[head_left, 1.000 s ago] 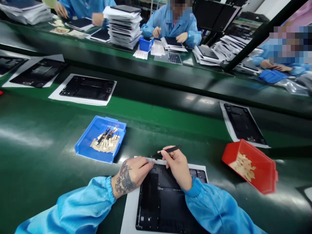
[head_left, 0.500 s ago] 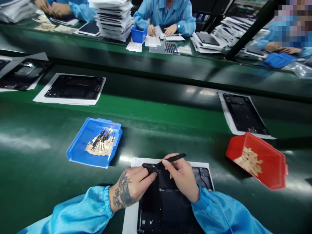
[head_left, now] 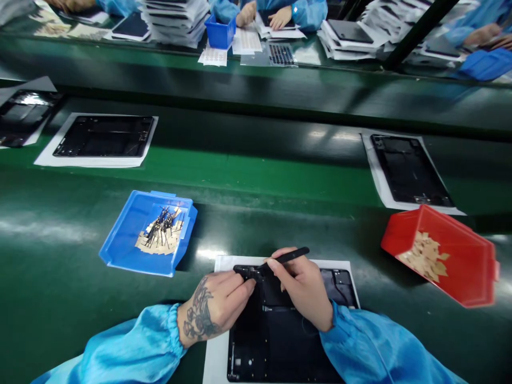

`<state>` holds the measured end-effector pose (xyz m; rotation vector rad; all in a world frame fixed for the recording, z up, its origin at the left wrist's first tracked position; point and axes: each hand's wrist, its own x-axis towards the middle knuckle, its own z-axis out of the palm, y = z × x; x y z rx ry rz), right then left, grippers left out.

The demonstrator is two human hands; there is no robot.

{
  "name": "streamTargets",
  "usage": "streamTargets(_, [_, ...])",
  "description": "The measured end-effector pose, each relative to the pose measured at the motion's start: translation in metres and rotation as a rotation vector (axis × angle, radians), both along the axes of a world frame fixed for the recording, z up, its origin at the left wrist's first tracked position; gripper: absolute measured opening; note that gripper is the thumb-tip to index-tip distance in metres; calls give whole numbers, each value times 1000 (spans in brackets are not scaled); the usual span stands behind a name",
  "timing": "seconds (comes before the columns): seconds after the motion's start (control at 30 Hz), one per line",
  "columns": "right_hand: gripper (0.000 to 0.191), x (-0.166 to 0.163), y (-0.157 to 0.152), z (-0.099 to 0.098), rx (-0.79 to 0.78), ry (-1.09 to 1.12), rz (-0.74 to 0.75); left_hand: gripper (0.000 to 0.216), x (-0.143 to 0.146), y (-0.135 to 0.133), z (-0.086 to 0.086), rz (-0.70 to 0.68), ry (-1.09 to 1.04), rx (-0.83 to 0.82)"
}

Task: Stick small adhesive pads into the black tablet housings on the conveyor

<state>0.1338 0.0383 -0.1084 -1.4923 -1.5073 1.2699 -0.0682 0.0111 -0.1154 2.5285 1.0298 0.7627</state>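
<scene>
In front of me a black tablet housing (head_left: 296,341) lies inner side up on a white sheet (head_left: 216,352). My left hand (head_left: 220,304) has its fingers closed at the housing's upper left corner, thumb and forefinger pressed near small parts there; whether a tiny piece sits between them is hidden. Black tweezers (head_left: 295,255) are in my right hand (head_left: 302,288), held like a pen. Their tip points down at the same corner, close to the left fingertips. My right forearm covers the housing's lower right part.
A blue bin (head_left: 148,232) with thin black cables and beige pieces stands left, a red bin (head_left: 444,256) with beige pieces right. Further off lie other housings on paper, one left (head_left: 104,136), one right (head_left: 412,170). Co-workers sit across, beside paper-layered stacks (head_left: 174,21).
The view has tilted down slightly, so the far bench sits higher and the bins lie further apart. Both hands and the tweezers stay at the same corner with only a slight shift.
</scene>
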Motion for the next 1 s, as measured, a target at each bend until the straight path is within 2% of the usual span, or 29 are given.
streamTargets(0.27, [12,0,0,2,37,-31,4,20,0,-2,-3,7,5,-9])
streamTargets(1.0, [15,-1,0,3,24,-60,10,18,0,-1,1,19,34,16])
